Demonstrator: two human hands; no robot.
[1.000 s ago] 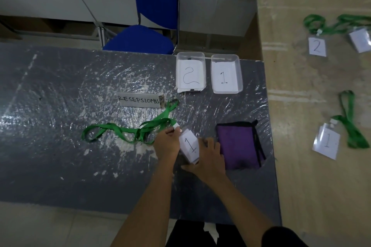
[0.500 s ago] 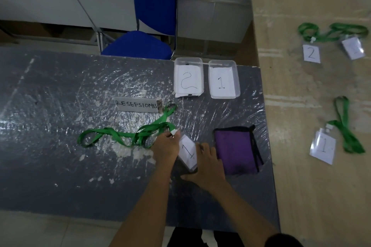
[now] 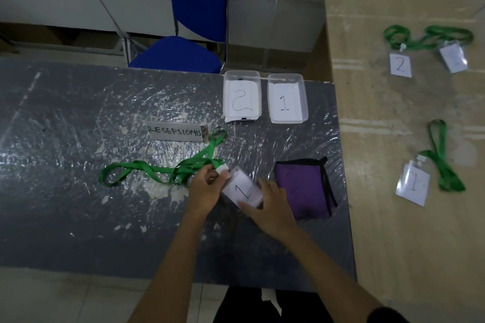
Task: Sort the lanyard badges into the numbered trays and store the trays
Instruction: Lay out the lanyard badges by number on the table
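A clear badge marked "1" (image 3: pixel 242 190) is held just above the grey table between both hands. My left hand (image 3: pixel 204 190) pinches its top end by the white clip, where the green lanyard (image 3: pixel 157 172) joins and trails off to the left. My right hand (image 3: pixel 271 208) grips the badge's lower right corner. Two clear trays stand at the table's far edge: tray "2" (image 3: pixel 225 97) on the left, tray "1" (image 3: pixel 304 98) on the right. On the wooden table to the right lie a "2" badge (image 3: pixel 400 65), a blank-looking badge (image 3: pixel 452 57) and a "1" badge (image 3: pixel 413 185), each with green lanyards.
A purple pouch (image 3: pixel 301 187) lies just right of my hands. A sign reading "RESEPSIONIS" (image 3: pixel 174 131) lies behind the lanyard. A blue chair (image 3: pixel 183 52) stands behind the grey table (image 3: pixel 65 204). The wooden table (image 3: pixel 393 244) adjoins on the right.
The view has shifted slightly. Both hands keep hold of the "1" badge, which has tilted a little and now lies flatter between them. The lanyard stays put.
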